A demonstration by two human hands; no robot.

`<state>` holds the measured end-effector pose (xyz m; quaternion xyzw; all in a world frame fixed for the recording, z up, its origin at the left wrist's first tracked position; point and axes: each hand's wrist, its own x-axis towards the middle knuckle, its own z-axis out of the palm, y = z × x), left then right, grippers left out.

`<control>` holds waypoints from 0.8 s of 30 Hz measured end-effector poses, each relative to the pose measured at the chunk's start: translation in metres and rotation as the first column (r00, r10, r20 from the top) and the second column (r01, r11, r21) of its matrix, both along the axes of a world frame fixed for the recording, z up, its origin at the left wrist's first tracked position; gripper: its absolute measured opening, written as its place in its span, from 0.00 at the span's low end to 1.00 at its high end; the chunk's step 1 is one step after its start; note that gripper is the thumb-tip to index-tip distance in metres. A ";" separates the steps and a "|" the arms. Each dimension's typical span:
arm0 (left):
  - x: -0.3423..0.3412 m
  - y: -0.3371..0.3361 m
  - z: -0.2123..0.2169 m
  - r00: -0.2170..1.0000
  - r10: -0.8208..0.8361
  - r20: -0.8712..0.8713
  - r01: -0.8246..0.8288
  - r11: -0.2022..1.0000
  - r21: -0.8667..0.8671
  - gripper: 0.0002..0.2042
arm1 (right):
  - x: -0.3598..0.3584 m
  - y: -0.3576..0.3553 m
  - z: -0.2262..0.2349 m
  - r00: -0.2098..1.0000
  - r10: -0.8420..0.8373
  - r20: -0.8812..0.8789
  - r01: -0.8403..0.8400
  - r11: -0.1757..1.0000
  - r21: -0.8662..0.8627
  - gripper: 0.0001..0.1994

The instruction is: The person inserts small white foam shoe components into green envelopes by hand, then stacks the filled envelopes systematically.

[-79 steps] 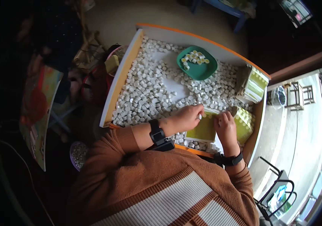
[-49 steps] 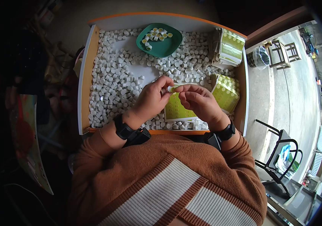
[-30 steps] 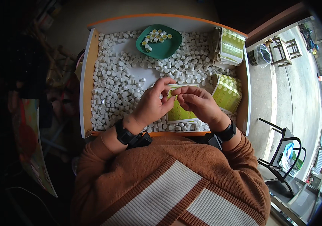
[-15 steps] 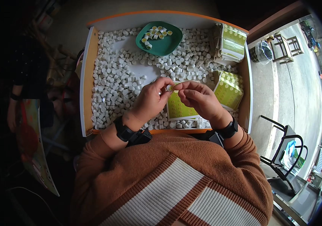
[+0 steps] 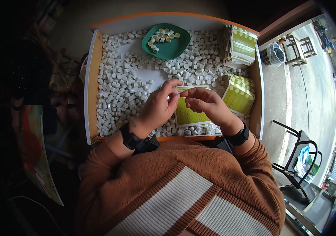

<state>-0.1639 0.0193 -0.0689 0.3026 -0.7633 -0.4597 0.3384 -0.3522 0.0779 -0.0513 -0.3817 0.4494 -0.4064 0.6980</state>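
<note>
**Small white cap pinched between two hands over a sticker sheet**

Caps (image 5: 126, 84), small, white and round, lie in a thick layer across the tray, and one of them (image 5: 174, 93) sits at the fingertips of the left hand (image 5: 158, 107). That hand is narrowed to a pinch on it, thumb and forefinger closed, the wrist resting low at the tray's near edge. The right hand (image 5: 207, 105) meets it from the other side, fingers curled in tight and nearly touching the left fingertips; whether it grips a sticker or only steadies the cap is too small to tell. Both hands hover directly above a yellow-green sticker sheet (image 5: 187, 116), which lies flat beneath them, probably so that stickers stay within a finger's reach. Just beyond the right hand, a stack of similar dotted sheets (image 5: 239, 94) leans on the caps, and another stack (image 5: 242, 44) sits farther off in the far corner. Well ahead of the left hand, a green dish (image 5: 175, 47) holds a few caps with yellow tops, kept apart from the plain ones.

The tray (image 5: 94, 94) is a shallow white box with an orange-wood rim. Off to the right, pavement, a black metal frame (image 5: 297, 157) and a clear bin (image 5: 273, 54) show in daylight; the left side is dim clutter
</note>
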 end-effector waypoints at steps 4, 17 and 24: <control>-0.004 -0.015 0.001 0.999 0.026 0.025 -0.026 0.999 -0.028 0.15 | -0.005 0.004 -0.020 0.922 -0.213 -0.322 0.143 0.964 -0.225 0.14; -0.020 -0.054 0.016 0.989 0.024 0.148 0.045 0.896 -0.441 0.10 | -0.025 0.027 -0.029 0.313 -0.456 -0.833 -0.223 0.817 -0.531 0.17; -0.014 -0.008 0.005 0.951 -0.054 0.305 0.166 0.921 -0.354 0.06 | -0.031 0.013 -0.031 0.566 -0.267 -0.780 -0.140 0.901 -0.410 0.11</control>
